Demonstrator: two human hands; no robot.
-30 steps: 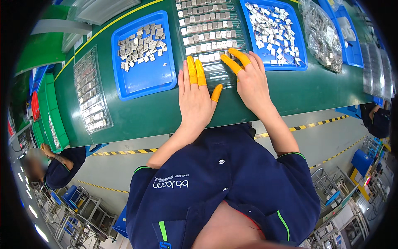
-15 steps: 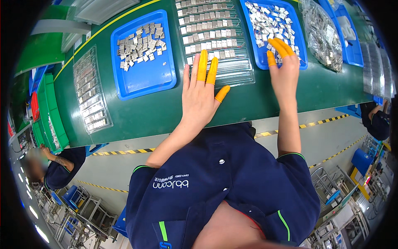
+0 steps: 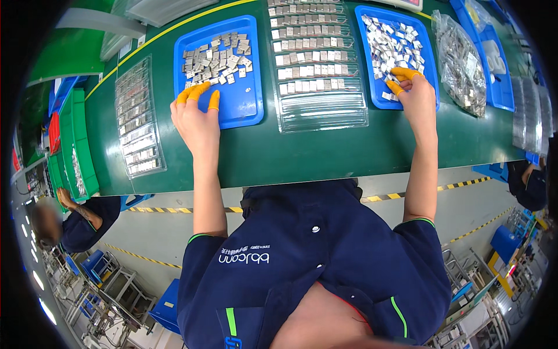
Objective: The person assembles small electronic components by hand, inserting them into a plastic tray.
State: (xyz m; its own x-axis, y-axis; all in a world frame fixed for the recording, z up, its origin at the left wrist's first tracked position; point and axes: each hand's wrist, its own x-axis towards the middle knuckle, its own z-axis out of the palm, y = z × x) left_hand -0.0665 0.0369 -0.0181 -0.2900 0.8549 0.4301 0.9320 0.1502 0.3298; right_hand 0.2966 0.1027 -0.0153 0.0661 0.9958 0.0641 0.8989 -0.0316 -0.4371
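Observation:
My left hand point(image 3: 196, 116), with yellow finger cots on its tips, reaches over the near left edge of a blue tray point(image 3: 241, 110). Its fingers are bent and the thumb stands apart, with nothing visible between them. Small grey-and-white connectors point(image 3: 218, 58) lie heaped in that tray, just beyond the fingertips. On the right, my right hand point(image 3: 414, 96) bends over a second blue tray point(image 3: 427, 55) of loose white connectors point(image 3: 388, 43). Its thumb and forefinger come close together among the pieces; what they pinch is too small to make out.
Between the trays lies a clear plastic tray point(image 3: 322, 110) with rows of connectors and bare near grooves. Another filled clear tray point(image 3: 136, 116) lies far left. A plastic bag of parts point(image 3: 462, 64) sits right. Green bins point(image 3: 81, 139) stand left, near another person point(image 3: 87, 224).
My left hand has gone from the clear tray leftward to the left blue tray. My right hand's fingers have curled in over the white connectors. The whole view has shifted slightly.

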